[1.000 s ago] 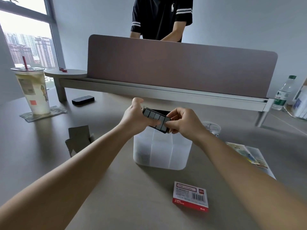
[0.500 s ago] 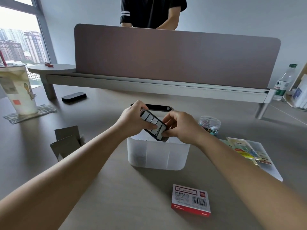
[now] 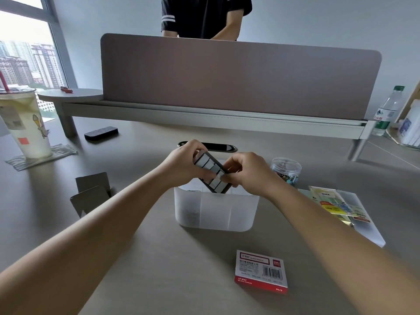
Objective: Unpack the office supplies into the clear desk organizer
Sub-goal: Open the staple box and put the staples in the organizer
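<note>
Surface [image 3: 141,258], grey-brown, carries all. Clear desk organizer [image 3: 216,212] at centre, upright, divided into compartments. Directly above its rim: dark tray of staples [image 3: 212,175], tilted, lower end dipping toward the organizer's opening. Left hand [image 3: 181,163] grips the tray's upper end; right hand [image 3: 246,172] pinches its lower right edge. Red-and-white staple box [image 3: 261,271] lies nearer, right of centre, well apart from both hands.

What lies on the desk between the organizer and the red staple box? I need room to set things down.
Nothing: in the head view, the desk between the organizer and the staple box is bare.
</note>
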Motion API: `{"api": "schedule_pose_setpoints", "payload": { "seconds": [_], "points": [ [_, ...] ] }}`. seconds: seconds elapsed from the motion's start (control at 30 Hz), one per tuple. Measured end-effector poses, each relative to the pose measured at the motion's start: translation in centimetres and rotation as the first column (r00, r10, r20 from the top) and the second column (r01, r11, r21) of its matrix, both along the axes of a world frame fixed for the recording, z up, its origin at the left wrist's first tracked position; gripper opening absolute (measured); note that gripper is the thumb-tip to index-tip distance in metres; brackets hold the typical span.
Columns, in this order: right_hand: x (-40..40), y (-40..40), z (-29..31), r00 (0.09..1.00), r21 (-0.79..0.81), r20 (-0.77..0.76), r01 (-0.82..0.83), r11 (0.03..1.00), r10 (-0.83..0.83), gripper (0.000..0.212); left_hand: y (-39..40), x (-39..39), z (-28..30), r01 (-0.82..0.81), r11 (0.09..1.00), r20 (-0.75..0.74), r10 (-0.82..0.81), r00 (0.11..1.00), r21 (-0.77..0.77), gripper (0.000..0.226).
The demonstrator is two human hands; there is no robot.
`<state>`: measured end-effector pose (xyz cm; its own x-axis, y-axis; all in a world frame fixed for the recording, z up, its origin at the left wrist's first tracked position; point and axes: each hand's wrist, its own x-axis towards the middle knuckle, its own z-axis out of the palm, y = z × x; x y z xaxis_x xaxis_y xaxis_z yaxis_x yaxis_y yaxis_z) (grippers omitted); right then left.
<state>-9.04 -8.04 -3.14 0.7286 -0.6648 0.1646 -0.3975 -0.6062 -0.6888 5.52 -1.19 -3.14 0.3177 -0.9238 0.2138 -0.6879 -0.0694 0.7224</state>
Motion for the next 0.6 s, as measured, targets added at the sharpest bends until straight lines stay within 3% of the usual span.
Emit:
{"api": "schedule_pose_setpoints", "payload": {
  "seconds": [0.43, 0.6],
  "points": [
    [-0.4, 0.46, 0.09, 1.0, -0.05, -0.016, 0.001, 0.999, -0.002, 0.022, 0.25, 0.15, -0.22, 0.013, 0.997, 0.033, -0.011, 0.999, -0.072, 0.037],
    [-0.83, 0.24, 0.36, 0.999, -0.011, -0.031, -0.027, 1.0, 0.026, 0.033, -0.15, 0.27, -0.39, 0.001, 0.991, -0.052, -0.008, 0.999, -0.13, 0.037]
  ]
}}
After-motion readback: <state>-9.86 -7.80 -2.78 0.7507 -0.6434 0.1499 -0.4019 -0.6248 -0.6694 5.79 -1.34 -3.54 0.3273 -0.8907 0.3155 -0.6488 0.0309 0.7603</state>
